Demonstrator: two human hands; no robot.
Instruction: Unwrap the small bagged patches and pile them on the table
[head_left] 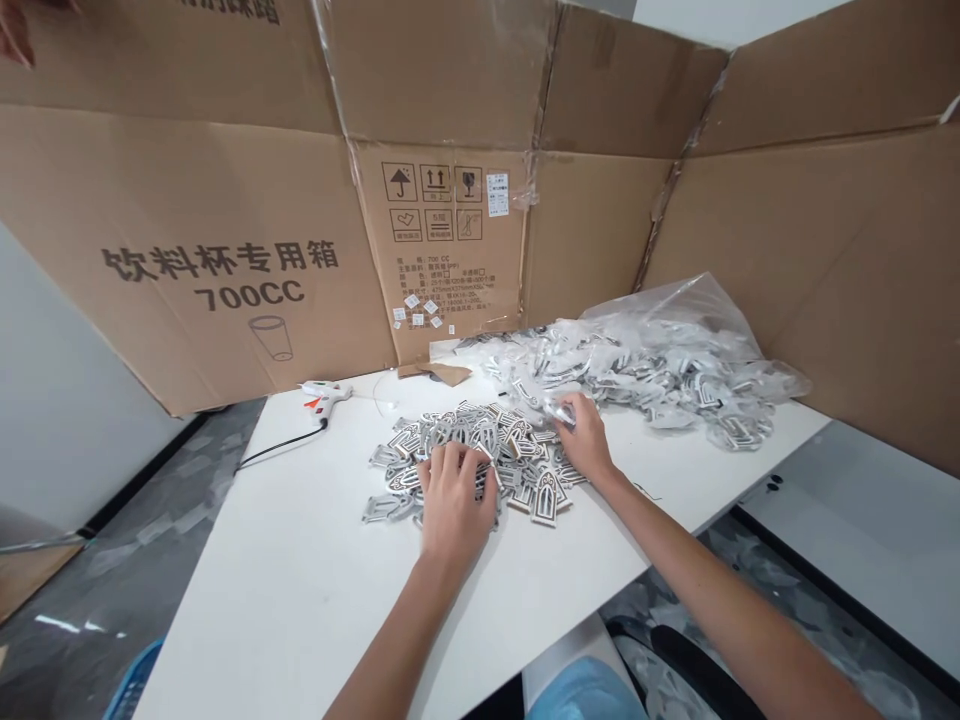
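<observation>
A pile of small arched, window-shaped pieces (546,497) in grey, white and black lies on the white table (322,590). Some at its left edge look wrapped in clear film. My left hand (457,505) rests on the near side of the pile, fingers bent over the pieces and thumb apart; its fingertips are partly hidden. At the pile's right edge, my right hand (586,440) pinches a piece in clear plastic (556,411). Behind it spreads a larger heap of plastic-wrapped pieces (622,365).
A white glue gun (326,394) with a black cord lies at the table's left edge. Tall cardboard panels (450,100) stand around the back and right. A torn cardboard scrap (442,373) lies by the panel. Another person's hand (15,35) shows at the top left.
</observation>
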